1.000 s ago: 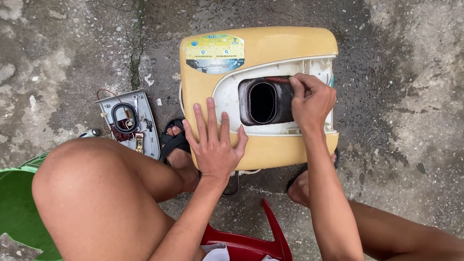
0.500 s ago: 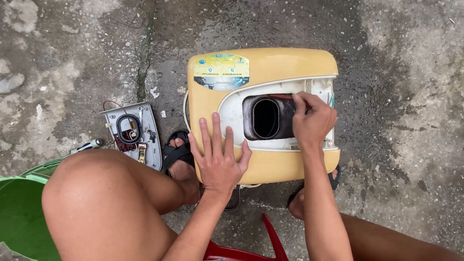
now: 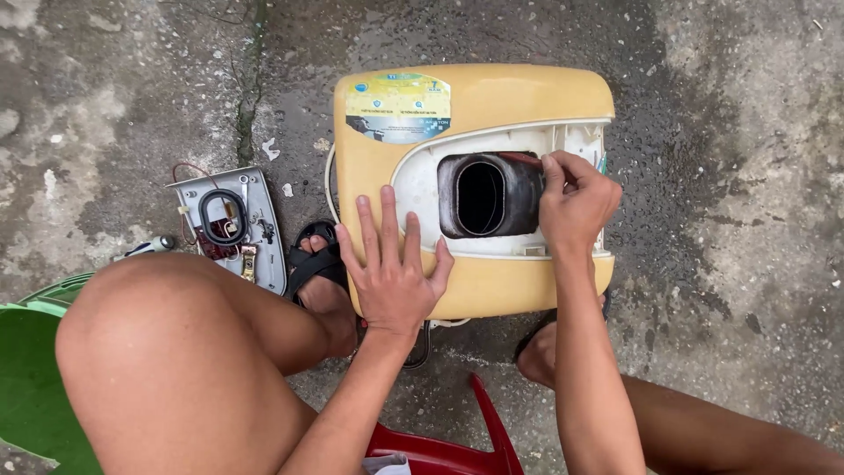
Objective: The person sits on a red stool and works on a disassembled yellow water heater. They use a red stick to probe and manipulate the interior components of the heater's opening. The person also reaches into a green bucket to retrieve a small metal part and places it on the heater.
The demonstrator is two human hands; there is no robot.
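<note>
Head view: the yellow water heater casing [image 3: 475, 176] lies centre frame. The left hand [image 3: 393, 268] remains flat, fingers spread, bracing its lower edge. The right hand [image 3: 576, 200], formerly over the dark tank opening [image 3: 488, 195], now pinches its right rim.

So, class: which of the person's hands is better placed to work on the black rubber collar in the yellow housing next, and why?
Right. The right hand already has its fingertips at the black collar edge, while the left hand lies flat, bracing the yellow housing.
</note>
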